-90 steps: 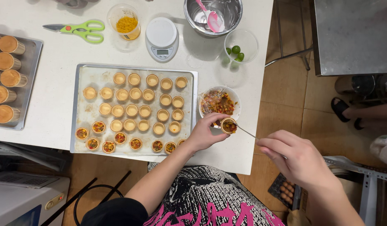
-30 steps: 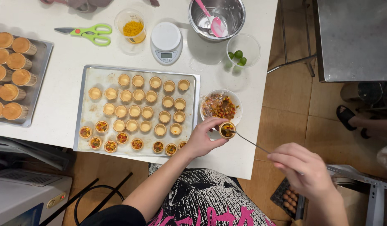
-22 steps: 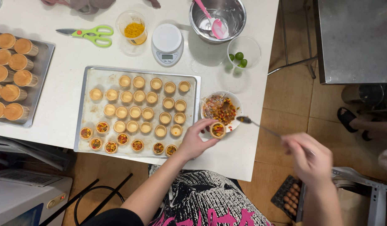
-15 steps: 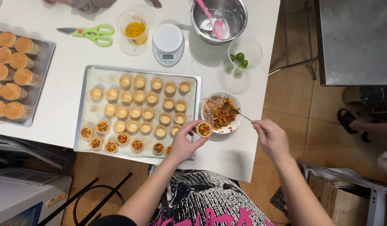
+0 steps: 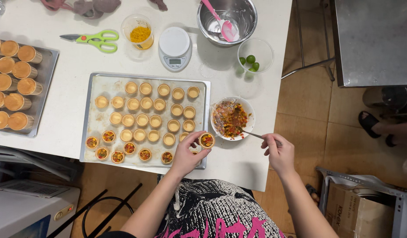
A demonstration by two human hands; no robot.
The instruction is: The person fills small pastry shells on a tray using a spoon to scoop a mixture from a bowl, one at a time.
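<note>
- Two baking trays: one [image 5: 91,88] dead centre, one [image 5: 47,59] at 9 o'clock.
- Seven filled cups [image 5: 117,156] on the centre tray, and an eighth filled cup [image 5: 206,140] in the left hand [image 5: 186,156].
- About twenty-three empty cups [image 5: 142,120].
- One spoon [image 5: 252,133], in the right hand [image 5: 280,152].
- Three limes [image 5: 251,58] at 1 o'clock.

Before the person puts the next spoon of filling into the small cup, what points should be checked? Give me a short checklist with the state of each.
1. Left hand holds the filled pastry cup upright: ok.
2. Right hand grips the spoon, with its tip in the filling bowl: ok.
3. Bowl has filling left: ok.
4. Cup has room for more: cannot tell; it looks full.
5. Baking tray has a free spot in the front row for the cup: ok.
6. Empty cups remain on the tray: ok.
</note>
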